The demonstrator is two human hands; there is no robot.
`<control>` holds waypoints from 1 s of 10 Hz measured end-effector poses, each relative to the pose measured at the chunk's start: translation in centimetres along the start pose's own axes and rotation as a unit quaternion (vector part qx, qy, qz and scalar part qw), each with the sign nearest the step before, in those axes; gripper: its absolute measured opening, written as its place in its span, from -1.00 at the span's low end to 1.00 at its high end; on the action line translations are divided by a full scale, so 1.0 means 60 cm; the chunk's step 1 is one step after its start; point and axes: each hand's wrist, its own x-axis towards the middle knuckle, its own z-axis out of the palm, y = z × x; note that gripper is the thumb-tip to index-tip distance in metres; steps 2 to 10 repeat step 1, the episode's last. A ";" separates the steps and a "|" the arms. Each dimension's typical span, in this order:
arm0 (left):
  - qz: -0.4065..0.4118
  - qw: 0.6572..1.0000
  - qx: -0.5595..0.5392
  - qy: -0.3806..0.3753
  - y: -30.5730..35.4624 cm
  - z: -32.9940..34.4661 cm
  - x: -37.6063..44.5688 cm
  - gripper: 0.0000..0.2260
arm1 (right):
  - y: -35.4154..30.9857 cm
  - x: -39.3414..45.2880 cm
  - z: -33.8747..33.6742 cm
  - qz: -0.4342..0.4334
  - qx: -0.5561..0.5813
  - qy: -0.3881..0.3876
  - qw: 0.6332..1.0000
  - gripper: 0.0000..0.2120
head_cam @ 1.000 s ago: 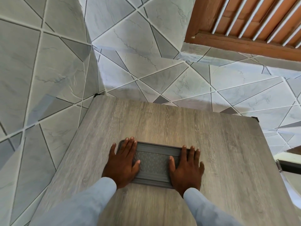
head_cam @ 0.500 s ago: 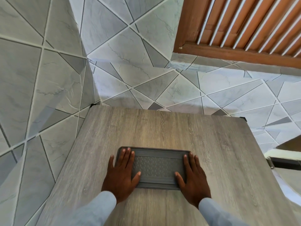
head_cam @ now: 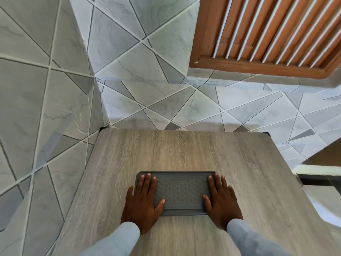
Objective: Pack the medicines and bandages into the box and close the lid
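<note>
A flat grey box with a textured lid lies shut on the wooden table, near its front middle. My left hand rests palm down on the lid's left end, fingers spread. My right hand lies flat on the lid's right end in the same way. Neither hand grips anything. No medicines or bandages show; the box's inside is hidden under the lid.
The table stands in a corner of grey tiled walls at the back and left. A brown louvred window frame is high at the right. A white and dark object sits past the table's right edge.
My hands have slid apart toward the two ends of the lid, which stays flat under them. The view has tilted so the table and box sit lower and squarer.
</note>
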 end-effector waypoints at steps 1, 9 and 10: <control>0.007 1.000 0.001 0.012 -0.003 -0.007 -0.013 -0.37 | -0.012 -0.017 -0.022 0.006 -0.004 -0.042 0.999 -0.21; 0.007 1.000 0.001 0.012 -0.003 -0.007 -0.013 -0.37 | -0.012 -0.017 -0.022 0.006 -0.004 -0.042 0.999 -0.21; 0.007 1.000 0.001 0.012 -0.003 -0.007 -0.013 -0.37 | -0.012 -0.017 -0.022 0.006 -0.004 -0.042 0.999 -0.21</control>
